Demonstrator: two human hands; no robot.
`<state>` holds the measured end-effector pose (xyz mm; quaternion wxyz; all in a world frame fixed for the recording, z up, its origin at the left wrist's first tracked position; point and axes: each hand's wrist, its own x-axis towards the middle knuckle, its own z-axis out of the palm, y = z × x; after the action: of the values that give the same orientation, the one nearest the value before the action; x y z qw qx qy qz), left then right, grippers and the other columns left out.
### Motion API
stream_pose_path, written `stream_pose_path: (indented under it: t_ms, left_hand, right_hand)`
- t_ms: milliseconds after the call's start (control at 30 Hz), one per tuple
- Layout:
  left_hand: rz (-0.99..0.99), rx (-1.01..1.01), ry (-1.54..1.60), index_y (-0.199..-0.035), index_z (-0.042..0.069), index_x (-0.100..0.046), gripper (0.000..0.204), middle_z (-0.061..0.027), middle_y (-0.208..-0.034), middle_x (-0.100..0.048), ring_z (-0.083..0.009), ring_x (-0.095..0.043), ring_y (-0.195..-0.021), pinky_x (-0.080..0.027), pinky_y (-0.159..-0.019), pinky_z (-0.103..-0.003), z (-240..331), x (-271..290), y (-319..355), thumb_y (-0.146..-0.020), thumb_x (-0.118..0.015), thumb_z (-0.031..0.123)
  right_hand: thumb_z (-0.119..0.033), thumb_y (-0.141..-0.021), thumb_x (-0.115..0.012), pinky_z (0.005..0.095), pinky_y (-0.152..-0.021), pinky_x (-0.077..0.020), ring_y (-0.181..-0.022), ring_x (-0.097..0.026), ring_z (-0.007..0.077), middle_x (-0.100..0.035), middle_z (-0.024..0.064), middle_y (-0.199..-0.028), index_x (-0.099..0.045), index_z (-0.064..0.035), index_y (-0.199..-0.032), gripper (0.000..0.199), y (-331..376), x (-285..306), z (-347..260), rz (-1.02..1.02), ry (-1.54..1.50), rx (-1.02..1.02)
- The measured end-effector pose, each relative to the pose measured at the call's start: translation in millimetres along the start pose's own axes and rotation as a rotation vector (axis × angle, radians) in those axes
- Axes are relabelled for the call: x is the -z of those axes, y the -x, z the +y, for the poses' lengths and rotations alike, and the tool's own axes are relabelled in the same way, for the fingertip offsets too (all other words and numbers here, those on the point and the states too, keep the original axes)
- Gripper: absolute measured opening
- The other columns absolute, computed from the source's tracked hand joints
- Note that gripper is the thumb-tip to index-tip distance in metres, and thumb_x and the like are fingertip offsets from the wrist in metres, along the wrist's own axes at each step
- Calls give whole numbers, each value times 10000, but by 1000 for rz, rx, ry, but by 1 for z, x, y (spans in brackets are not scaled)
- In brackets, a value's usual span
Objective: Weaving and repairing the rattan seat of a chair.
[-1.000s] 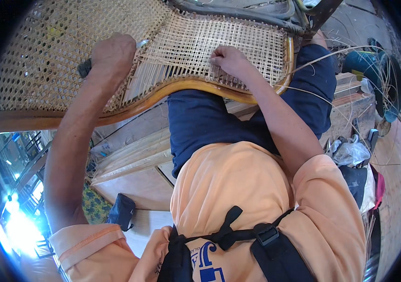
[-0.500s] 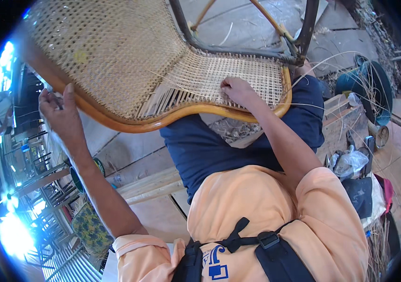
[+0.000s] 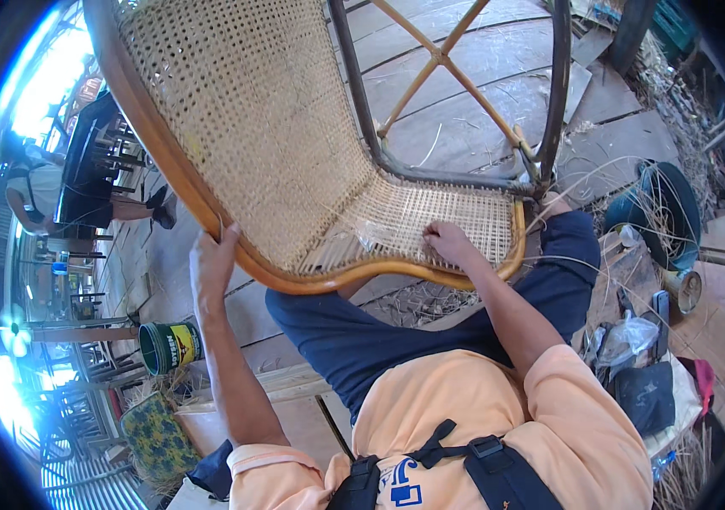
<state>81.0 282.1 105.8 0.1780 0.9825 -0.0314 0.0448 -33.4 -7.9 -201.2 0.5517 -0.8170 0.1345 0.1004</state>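
A rattan chair point(image 3: 235, 119) with a cane-woven back and seat lies tipped across my lap. Its rim is a glossy orange-brown pole point(image 3: 177, 183). My left hand point(image 3: 214, 265) is wrapped round that rim near the bend between back and seat, thumb on top. Over the seat weave point(image 3: 464, 208), my right hand point(image 3: 450, 244) has its fingers curled together against the cane. What they pinch is hidden. Left of that hand, a stretch of bare parallel strands point(image 3: 332, 252) shows dark gaps. Loose pale cane strands point(image 3: 587, 189) trail off the seat's right side.
On the right stand a dark green bucket point(image 3: 668, 212) with cane strands in it and a clear plastic bag point(image 3: 630, 340) among small items. A green paint pail point(image 3: 169, 347) and a patterned cushion point(image 3: 158, 438) are at left. Farther off, another person point(image 3: 35, 187) is beside dark furniture.
My left hand has shifted along the rim, closer to the bend, and now wraps it. The chair sits lower in the picture as the view tilts up. My right hand stays on the seat weave.
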Motion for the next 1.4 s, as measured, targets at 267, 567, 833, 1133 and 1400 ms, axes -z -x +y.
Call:
stream_pose_path:
  t_ms: [267,567,833,1133,1400]
  left_hand:
    - [-128,297,-116,-1070,-20,-570,473,-252,-910,-632,-376,-617,-902,-464,-775,-416,12,-7,103,-823,-590,383]
    - [-49,286,-99,-1005,-17,-518,472,-240,-876,-636,-388,-612,-866,-473,-766,-453,-2,-18,118,-835,-569,422]
    - [-65,288,-30,-1030,2,-498,443,-230,-882,-638,-379,-616,-863,-477,-765,-450,-8,-21,122,-842,-570,396]
    - [-97,232,-48,-1047,2,-491,445,-209,-856,-644,-371,-621,-834,-484,-733,-444,-16,-26,127,-839,-581,385]
    - [-91,245,-178,-1051,5,-499,452,-205,-860,-645,-368,-623,-823,-480,-732,-438,-20,-34,128,-837,-581,396]
  right_hand:
    - [-228,-820,-555,411,-716,-468,-849,-616,338,-632,195,-887,-638,-49,-931,226,42,12,28,-78,231,-8]
    - [-117,-818,-571,352,-709,-477,-808,-612,276,-628,172,-880,-602,7,-1009,230,45,-40,-33,-28,75,473]
    - [-141,-822,-571,342,-704,-491,-765,-619,273,-639,133,-829,-595,-14,-1053,264,9,-66,-20,-290,552,333]
    - [-180,-874,-550,257,-524,-438,-532,-500,103,-518,14,-627,-572,-52,-813,144,20,-39,-29,58,-800,-77]
    - [-183,-867,-563,278,-399,-423,-439,-475,120,-458,7,-571,-523,-70,-729,182,12,-26,-8,10,-611,-164]
